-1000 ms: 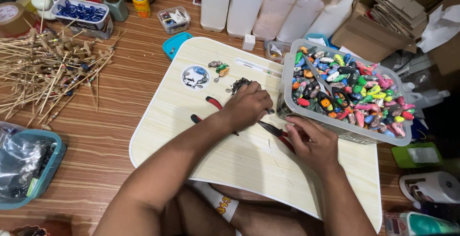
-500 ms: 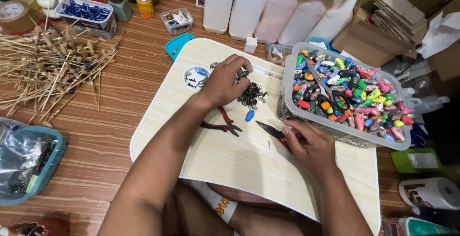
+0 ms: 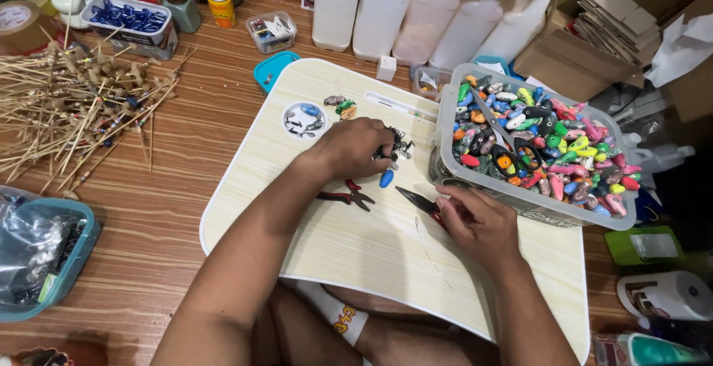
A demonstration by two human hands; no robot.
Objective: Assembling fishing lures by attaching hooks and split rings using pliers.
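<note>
A small dark metal cluster (image 3: 399, 145) is pinched by the left hand (image 3: 349, 147) on the tabletop (image 3: 356, 240). Pliers (image 3: 420, 202) are gripped by the right hand (image 3: 479, 221). Assembly step judged underway; fine alignment needed.

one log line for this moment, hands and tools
left hand: on small dark hooks | right hand: holding pliers | red pliers: lying on board

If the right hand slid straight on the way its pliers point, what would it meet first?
Probably the blue bead, just ahead of the pliers in the right hand; then the left hand. Depth is uncertain.
</note>
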